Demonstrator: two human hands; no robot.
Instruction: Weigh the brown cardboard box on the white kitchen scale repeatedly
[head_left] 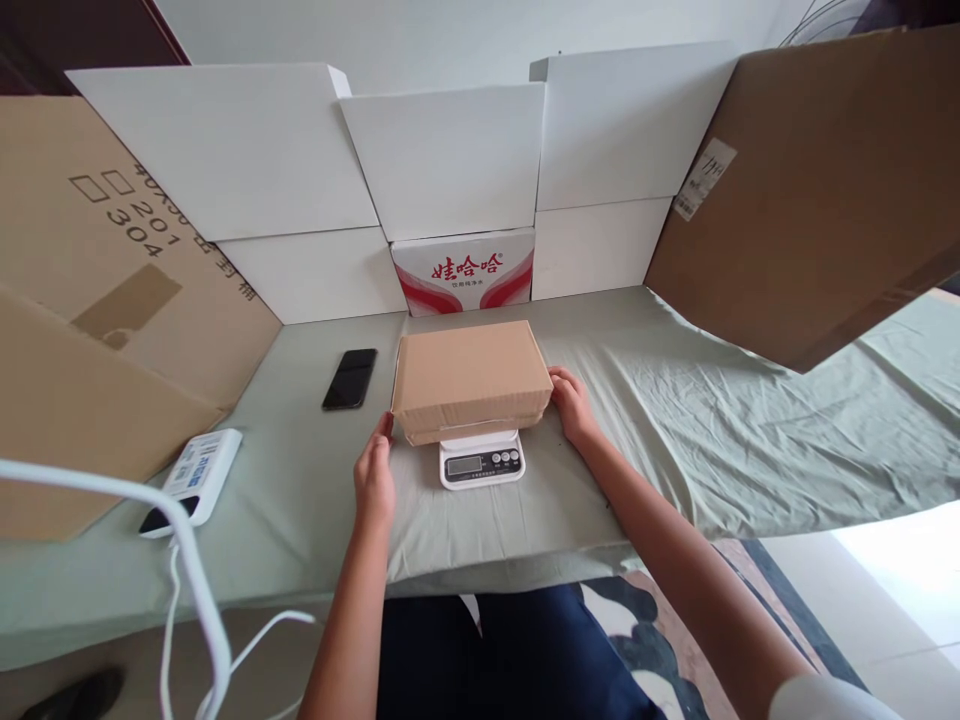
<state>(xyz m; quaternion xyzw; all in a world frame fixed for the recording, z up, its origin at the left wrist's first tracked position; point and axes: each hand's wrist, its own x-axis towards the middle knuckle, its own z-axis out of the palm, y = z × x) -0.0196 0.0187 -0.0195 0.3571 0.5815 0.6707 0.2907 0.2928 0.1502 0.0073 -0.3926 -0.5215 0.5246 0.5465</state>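
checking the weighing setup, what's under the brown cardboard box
A small white digital scale sits under the cardboard box; only its display and buttons show. Its platform is covered by the box.

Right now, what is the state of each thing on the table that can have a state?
Cardboard box: closed, resting on the scale, both hands at its sides.
Kitchen scale: under the box, display reading not legible.
Phone: screen dark, lying flat.
Power bank: white cable plugged in.
Left hand: touching box.
Right hand: touching box.
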